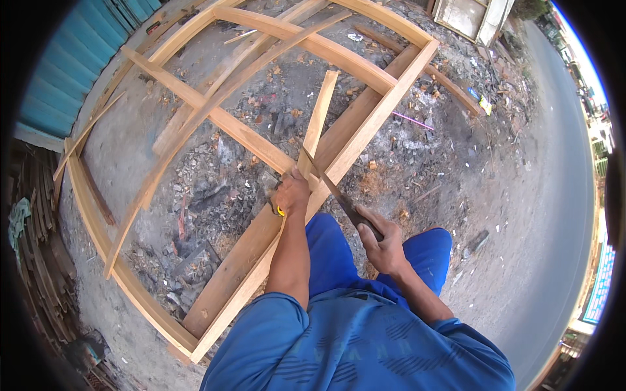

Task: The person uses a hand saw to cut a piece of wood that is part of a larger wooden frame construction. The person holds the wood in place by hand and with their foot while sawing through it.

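Note:
My right hand (383, 242) grips the dark handle of a handsaw (336, 192). Its blade points up and to the left and lies across a narrow wooden strip (319, 112), by the near rail of a large wooden frame (375, 138). Just left of the blade, my left hand (291, 194) is closed on the strip's lower end and presses it to the rail, where a crosspiece (251, 138) joins. Its fingertips are partly hidden. A small yellow thing (280, 211) shows at the left wrist; I cannot tell what it is.
A long thin batten (171, 151) lies slantwise over the frame, and a thick plank (238, 264) runs under the near rail. Rubble and wood chips litter the ground. Stacked timber (42, 251) and a blue corrugated wall (68, 72) are at left, a road (554, 163) at right.

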A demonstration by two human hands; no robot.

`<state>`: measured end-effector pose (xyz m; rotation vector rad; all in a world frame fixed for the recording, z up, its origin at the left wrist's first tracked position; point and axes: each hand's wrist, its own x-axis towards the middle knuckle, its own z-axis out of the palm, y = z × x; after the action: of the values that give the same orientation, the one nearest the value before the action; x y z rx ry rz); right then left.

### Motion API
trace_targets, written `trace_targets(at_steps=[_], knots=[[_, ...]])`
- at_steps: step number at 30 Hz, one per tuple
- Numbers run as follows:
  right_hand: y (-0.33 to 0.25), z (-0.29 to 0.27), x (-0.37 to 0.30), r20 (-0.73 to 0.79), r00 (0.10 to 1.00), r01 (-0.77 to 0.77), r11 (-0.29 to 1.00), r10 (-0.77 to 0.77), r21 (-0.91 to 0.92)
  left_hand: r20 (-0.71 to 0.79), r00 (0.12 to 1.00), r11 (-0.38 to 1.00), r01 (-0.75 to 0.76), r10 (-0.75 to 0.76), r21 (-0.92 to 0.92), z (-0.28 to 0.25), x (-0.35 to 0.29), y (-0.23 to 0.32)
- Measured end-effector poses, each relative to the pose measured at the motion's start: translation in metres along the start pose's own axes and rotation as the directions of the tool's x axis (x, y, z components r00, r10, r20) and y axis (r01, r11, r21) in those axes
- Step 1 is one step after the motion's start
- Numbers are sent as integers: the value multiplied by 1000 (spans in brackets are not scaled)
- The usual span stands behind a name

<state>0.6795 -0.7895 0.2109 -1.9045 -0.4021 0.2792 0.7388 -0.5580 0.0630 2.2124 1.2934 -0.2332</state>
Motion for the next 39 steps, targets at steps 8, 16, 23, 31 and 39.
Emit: trace_targets(at_steps=[8, 16, 23, 31, 39], knots=[[24, 38, 74, 25, 999, -36, 998, 37, -59, -12, 999, 998, -46, 46, -41, -1, -11, 11], [-26, -23, 19, -187, 982, 32, 955, 24, 293, -35, 997, 996, -69, 68, -50, 4, -7, 1], [-41, -53, -18, -307, 944, 204, 944, -119, 259, -14, 937, 937, -349, 349, -14, -12, -6, -35], [-29, -84, -55, -418, 907, 198, 928, -52, 315, -366, 874, 209, -442, 321, -872, -242, -19, 7], [-17, -72, -67, -423, 905, 194, 925, -41, 326, -404, 903, -232, -365, 148, -902, -228, 38, -106]])
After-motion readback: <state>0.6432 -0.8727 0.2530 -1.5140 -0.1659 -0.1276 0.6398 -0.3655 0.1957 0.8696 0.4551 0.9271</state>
